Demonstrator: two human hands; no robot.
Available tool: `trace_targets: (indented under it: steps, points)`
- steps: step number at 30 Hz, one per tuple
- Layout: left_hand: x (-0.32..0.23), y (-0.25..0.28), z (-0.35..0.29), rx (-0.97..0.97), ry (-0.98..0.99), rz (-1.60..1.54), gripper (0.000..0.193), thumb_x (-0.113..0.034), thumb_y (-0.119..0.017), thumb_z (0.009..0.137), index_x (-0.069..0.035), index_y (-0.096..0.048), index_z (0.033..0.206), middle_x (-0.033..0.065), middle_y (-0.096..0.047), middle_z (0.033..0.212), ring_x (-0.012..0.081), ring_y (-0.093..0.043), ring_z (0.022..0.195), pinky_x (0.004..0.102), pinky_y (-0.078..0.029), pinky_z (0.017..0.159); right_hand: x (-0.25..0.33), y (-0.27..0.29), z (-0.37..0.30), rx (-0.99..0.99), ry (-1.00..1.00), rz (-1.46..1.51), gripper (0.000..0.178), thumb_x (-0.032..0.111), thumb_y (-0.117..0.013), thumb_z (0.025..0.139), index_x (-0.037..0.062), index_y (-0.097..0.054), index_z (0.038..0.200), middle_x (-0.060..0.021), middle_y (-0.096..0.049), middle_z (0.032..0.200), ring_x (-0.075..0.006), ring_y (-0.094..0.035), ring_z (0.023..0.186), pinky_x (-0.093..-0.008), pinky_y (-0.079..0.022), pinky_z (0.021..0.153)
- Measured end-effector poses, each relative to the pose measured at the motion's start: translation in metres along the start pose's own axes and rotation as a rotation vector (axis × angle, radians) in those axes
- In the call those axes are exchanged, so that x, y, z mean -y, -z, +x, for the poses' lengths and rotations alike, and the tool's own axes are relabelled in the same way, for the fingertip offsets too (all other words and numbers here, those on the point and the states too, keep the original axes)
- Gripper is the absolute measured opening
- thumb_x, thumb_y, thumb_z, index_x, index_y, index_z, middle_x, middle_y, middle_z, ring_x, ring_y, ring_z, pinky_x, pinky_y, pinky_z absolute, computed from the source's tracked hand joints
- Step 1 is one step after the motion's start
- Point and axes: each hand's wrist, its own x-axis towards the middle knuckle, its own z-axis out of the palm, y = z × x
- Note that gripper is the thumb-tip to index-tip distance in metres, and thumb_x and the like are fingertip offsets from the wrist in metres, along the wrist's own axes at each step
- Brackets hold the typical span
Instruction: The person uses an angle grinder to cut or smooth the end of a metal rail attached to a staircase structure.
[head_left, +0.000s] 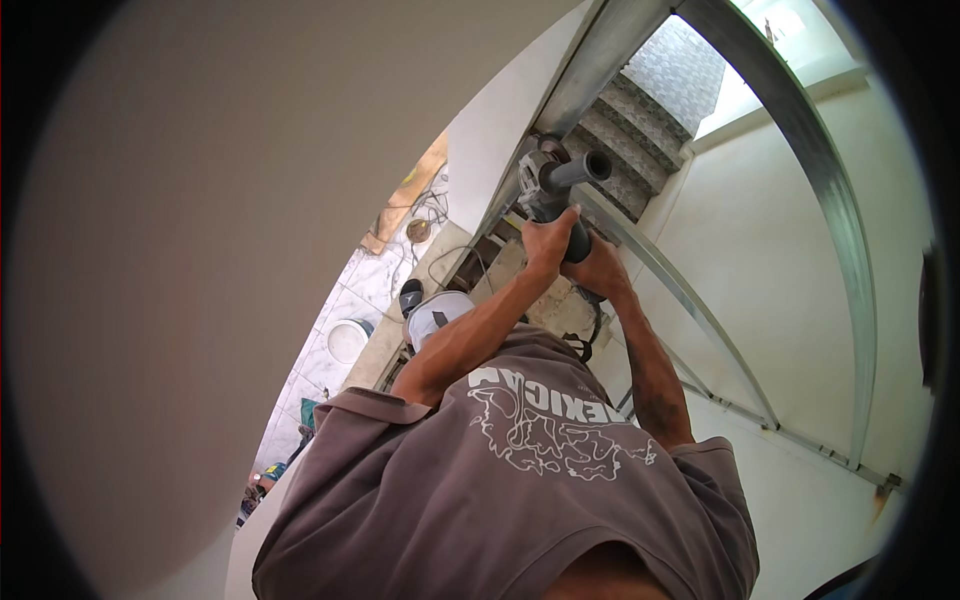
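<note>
I hold an angle grinder [545, 185] up in front of me, its head pointing away. My left hand [548, 242] is closed round the near part of its dark body. Beside it, my right hand [600, 268] grips the rear end, its fingers partly hidden. The grinder's side handle [582, 168] sticks out to the right with no hand on it. At the far end, the disc [553, 148] sits close to a grey metal beam [590, 75]; whether the two touch, I cannot tell.
A curved metal bar [825, 170] and a thinner straight bar [690, 320] cross the right side. Grey stairs [630, 130] lie beyond the grinder. A large pale panel [220, 260] fills the left. Below are a white bucket [348, 342], cables [432, 207] and a wooden board [408, 195].
</note>
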Motion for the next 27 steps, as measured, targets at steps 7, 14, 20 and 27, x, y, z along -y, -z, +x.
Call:
trace_targets:
  steps: [7, 14, 20, 27]
  points:
    - [0.009, 0.007, 0.004, 0.008, -0.016, -0.006, 0.034, -0.023, -0.082, 0.076, 0.0, -0.071, 0.097, 0.004, -0.068, 0.087, 0.0141, -0.063, 0.074, 0.0305, -0.051, 0.07, 0.002, -0.006, -0.004, 0.007, 0.011, -0.003, 0.065, 0.037, -0.083, 0.064, -0.0007, -0.063, 0.113, -0.0222, -0.071, 0.104, -0.0374, -0.069, 0.104, -0.043, -0.053, 0.086]
    - [0.007, 0.012, 0.007, 0.017, -0.058, 0.045, 0.035, -0.023, -0.082, 0.077, 0.003, -0.071, 0.097, 0.0065, -0.07, 0.091, 0.0152, -0.065, 0.078, 0.0316, -0.051, 0.073, -0.007, -0.018, 0.0, -0.014, 0.046, 0.101, 0.067, 0.038, -0.084, 0.064, -0.0013, -0.063, 0.114, -0.0222, -0.071, 0.103, -0.0372, -0.07, 0.102, -0.0429, -0.054, 0.085]
    - [0.006, 0.011, 0.009, 0.026, -0.081, 0.06, 0.035, -0.022, -0.082, 0.077, 0.003, -0.07, 0.099, 0.0062, -0.07, 0.094, 0.0154, -0.065, 0.081, 0.0316, -0.051, 0.077, -0.016, -0.022, 0.006, -0.056, 0.075, 0.057, 0.067, 0.039, -0.084, 0.064, -0.0009, -0.062, 0.114, -0.0229, -0.071, 0.101, -0.0376, -0.07, 0.1, -0.0433, -0.054, 0.082]
    - [0.013, 0.012, 0.017, -0.007, -0.073, 0.02, 0.04, -0.026, -0.084, 0.073, 0.002, -0.072, 0.099, 0.0104, -0.073, 0.095, 0.0194, -0.07, 0.085, 0.0352, -0.053, 0.079, -0.016, -0.022, 0.009, -0.065, 0.097, 0.035, 0.065, 0.039, -0.083, 0.064, 0.0, -0.063, 0.111, -0.0233, -0.071, 0.1, -0.0397, -0.069, 0.099, -0.0455, -0.053, 0.082]
